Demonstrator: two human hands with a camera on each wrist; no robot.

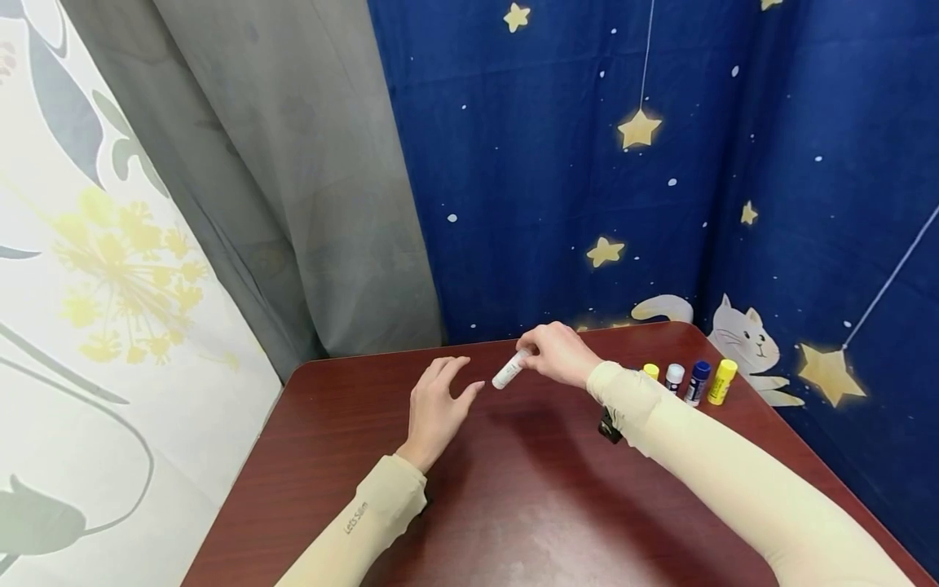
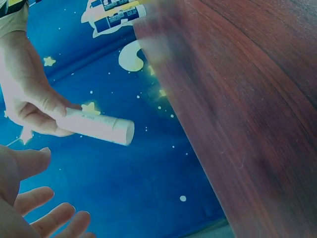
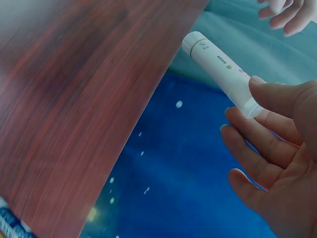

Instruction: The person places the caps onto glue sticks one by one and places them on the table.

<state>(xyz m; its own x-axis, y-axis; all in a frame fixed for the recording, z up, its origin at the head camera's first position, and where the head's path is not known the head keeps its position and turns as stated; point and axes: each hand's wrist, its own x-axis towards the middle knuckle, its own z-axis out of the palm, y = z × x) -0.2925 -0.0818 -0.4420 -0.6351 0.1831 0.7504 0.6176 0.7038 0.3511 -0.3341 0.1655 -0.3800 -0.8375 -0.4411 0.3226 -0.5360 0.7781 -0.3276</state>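
A white glue stick (image 1: 509,371) with small print hangs tilted above the table. My right hand (image 1: 559,352) pinches it at one end between thumb and fingers; the right wrist view shows the thumb on top of the glue stick's end (image 3: 223,74). To the left of its free end is my left hand (image 1: 436,408), fingers spread and holding nothing, with a small gap to the tube. In the left wrist view, the left fingers (image 2: 54,218) lie below the glue stick (image 2: 99,127) and apart from it.
On the right of the dark red wooden table (image 1: 330,456) several glue sticks stand upright, among them a yellow one (image 1: 722,382) and a blue-capped one (image 1: 698,383); my right sleeve partly covers others. A blue starry curtain (image 1: 528,204) hangs behind the far edge, a grey curtain (image 1: 323,204) beside it.
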